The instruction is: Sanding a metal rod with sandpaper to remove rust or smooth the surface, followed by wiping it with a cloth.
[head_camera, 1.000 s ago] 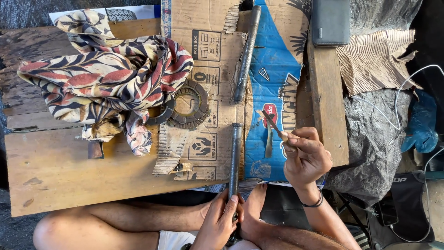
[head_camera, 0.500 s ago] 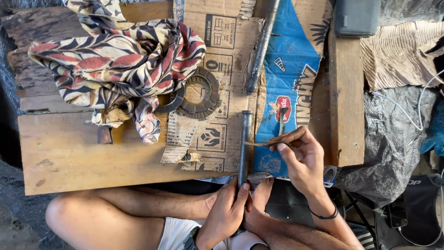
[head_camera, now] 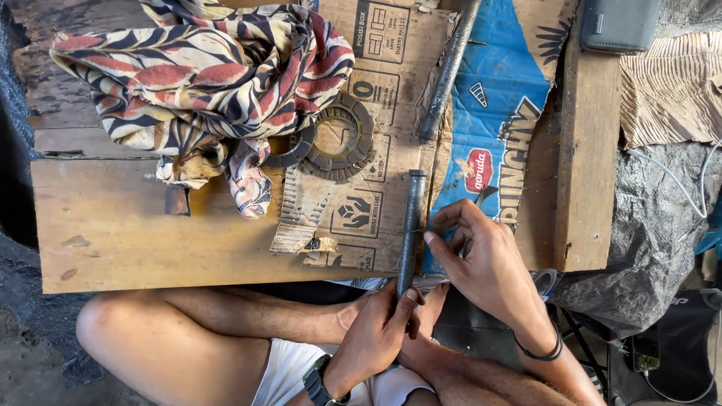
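Dark metal tube [head_camera: 411,225], gripped at its near end by left hand [head_camera: 374,338]; pinched mid-length by right hand [head_camera: 481,259]. Bare board [head_camera: 150,240] leftward, patterned cloth [head_camera: 203,75] beyond.

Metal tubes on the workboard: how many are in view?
2. One dark tube lies upright on the cardboard, gripped at its near end by the left hand and touched by the right hand. The second tube lies beyond it, its far end cropped.
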